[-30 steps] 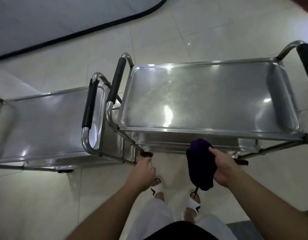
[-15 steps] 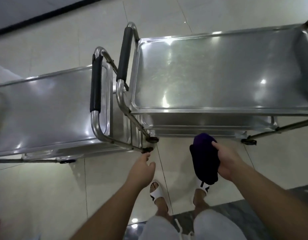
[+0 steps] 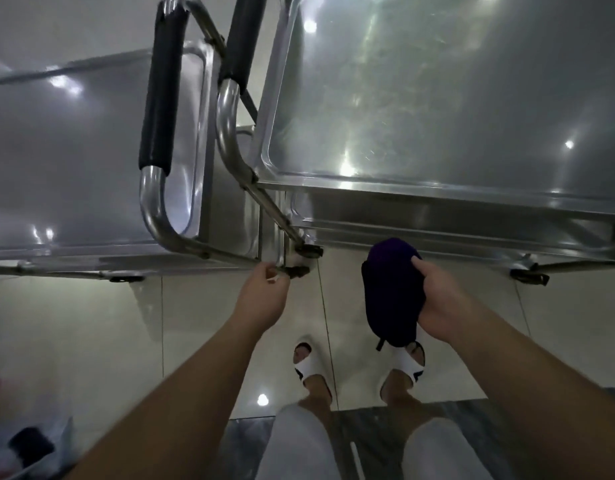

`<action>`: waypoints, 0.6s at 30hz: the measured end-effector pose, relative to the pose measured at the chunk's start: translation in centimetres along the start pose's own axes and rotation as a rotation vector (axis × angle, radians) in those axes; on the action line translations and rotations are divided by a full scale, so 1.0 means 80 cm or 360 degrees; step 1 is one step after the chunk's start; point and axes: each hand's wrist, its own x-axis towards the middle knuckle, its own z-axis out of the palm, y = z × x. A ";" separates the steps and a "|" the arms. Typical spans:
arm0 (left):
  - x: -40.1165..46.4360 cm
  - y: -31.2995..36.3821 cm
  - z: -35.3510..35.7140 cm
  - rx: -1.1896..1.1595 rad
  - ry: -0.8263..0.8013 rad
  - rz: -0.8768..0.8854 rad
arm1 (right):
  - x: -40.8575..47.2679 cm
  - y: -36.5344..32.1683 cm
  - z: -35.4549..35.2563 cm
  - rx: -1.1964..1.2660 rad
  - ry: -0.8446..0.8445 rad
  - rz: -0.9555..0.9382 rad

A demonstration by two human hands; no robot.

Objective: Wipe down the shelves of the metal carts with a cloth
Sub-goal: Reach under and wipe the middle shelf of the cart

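Two carts side by side; right hand (image 3: 441, 303) fingers grip purple cloth (image 3: 392, 292); left hand (image 3: 264, 299) fingers loosely curled, empty.

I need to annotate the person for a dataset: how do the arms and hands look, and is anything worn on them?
Both forearms are bare, with no sleeves in view. The left hand and right hand show no gloves, and no rings, watch or bracelet are visible. The picture is dim, so small details cannot be told.
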 end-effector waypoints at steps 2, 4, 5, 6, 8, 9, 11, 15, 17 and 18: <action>0.030 0.004 0.020 -0.0110 0.0051 0.0006 | 0.026 -0.005 -0.002 -0.0010 -0.0010 -0.0027; 0.063 0.007 0.039 -0.0225 0.0095 0.0030 | 0.053 -0.010 -0.004 -0.0033 -0.0055 -0.0095; 0.082 0.009 0.048 -0.0277 0.0134 0.0047 | 0.067 -0.012 -0.005 -0.0039 -0.0073 -0.0143; 0.101 0.010 0.054 -0.0332 0.0181 0.0059 | 0.082 -0.013 -0.005 -0.0042 -0.0082 -0.0194; 0.141 0.013 0.062 -0.0432 0.0292 0.0109 | 0.113 -0.017 -0.001 -0.0050 -0.0115 -0.0282; 0.163 0.014 0.064 -0.0473 0.0356 0.0156 | 0.128 -0.019 0.002 -0.0048 -0.0145 -0.0315; 0.204 0.015 0.068 -0.0577 0.0493 0.0263 | 0.158 -0.024 0.008 -0.0029 -0.0211 -0.0383; 0.270 0.008 0.069 -0.0901 0.0612 0.0418 | 0.210 -0.035 0.020 0.0011 -0.0361 -0.0527; 0.294 0.002 0.069 -0.0961 0.0637 0.0510 | 0.231 -0.042 0.029 -0.0025 -0.0446 -0.0588; 0.303 -0.001 0.069 -0.0985 0.0655 0.0548 | 0.241 -0.045 0.034 -0.0037 -0.0469 -0.0611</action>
